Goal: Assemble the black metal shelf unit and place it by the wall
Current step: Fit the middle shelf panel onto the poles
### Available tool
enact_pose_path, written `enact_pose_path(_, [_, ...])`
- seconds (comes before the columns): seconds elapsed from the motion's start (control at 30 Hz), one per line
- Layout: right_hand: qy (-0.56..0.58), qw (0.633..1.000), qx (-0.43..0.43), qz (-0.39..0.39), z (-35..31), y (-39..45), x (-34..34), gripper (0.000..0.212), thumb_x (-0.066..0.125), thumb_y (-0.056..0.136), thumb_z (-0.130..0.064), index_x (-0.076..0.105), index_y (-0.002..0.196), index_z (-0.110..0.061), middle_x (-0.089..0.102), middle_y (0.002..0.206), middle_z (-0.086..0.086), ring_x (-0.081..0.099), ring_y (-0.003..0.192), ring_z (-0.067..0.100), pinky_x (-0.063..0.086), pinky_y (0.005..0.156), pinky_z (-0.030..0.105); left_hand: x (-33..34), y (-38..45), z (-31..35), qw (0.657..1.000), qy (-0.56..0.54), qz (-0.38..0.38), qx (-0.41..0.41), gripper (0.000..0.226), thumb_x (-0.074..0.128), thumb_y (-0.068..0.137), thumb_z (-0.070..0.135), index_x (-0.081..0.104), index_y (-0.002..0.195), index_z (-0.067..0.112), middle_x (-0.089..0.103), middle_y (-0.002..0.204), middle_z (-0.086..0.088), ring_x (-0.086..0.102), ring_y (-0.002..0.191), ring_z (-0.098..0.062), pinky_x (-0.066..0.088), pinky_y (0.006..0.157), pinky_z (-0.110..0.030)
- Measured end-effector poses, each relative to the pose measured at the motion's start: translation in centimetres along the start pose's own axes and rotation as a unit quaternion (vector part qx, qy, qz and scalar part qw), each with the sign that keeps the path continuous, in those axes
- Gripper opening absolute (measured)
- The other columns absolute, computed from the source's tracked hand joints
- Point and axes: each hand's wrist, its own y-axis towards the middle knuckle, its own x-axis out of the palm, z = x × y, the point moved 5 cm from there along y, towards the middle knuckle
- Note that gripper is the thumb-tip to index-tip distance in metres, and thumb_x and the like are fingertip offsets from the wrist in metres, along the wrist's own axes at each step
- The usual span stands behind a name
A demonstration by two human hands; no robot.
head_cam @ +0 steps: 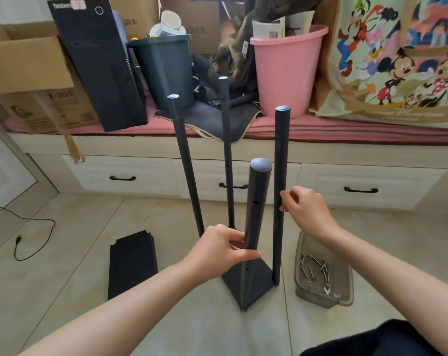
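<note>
Left hand point(224, 249) grasps the nearest post point(255, 217), right hand point(303, 208) pinches the right post point(280, 176); frame looks stiff, light, top-heavy: hold posts mid-height.

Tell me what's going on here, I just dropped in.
A person is building a black shelf unit on the floor. Four poles stand up from one shelf plate. The left hand grips the nearest pole; the right hand pinches the pole beside it. Spare plates and a tub of screws wait alongside.
</note>
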Motion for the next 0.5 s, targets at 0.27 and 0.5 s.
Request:
enact_pose_path(0.27, [0.037, 0.993, 0.057, -0.094, 2.7, -1.0, -1.1, 0.031, 0.045, 0.098, 0.002, 0.061, 0.120, -0.010, 0.071, 0.109, 0.002, 0.062, 0.113, 0.020, 0.047, 0.104, 0.038, 1.6, 2.2, 2.1, 0.999, -0.009, -0.020, -0.047, 0.026, 0.077, 0.088, 0.034, 0.073, 0.112, 0.029, 0.066, 0.084, 0.026, 0.063, 0.082, 0.012, 0.050, 0.075, -0.007])
enact_pose_path(0.5, [0.083, 0.988, 0.059, -0.116, 3.1, -2.5, -2.2, 0.037, 0.047, 0.095, 0.003, 0.057, 0.128, -0.012, 0.065, 0.121, 0.003, 0.060, 0.117, 0.018, 0.048, 0.104, 0.039, 3.7, 3.8, 2.3, 0.991, -0.071, 0.088, -0.073, 0.034, 0.077, 0.087, 0.037, 0.072, 0.119, 0.026, 0.071, 0.097, 0.020, 0.065, 0.094, 0.004, 0.055, 0.097, -0.029])
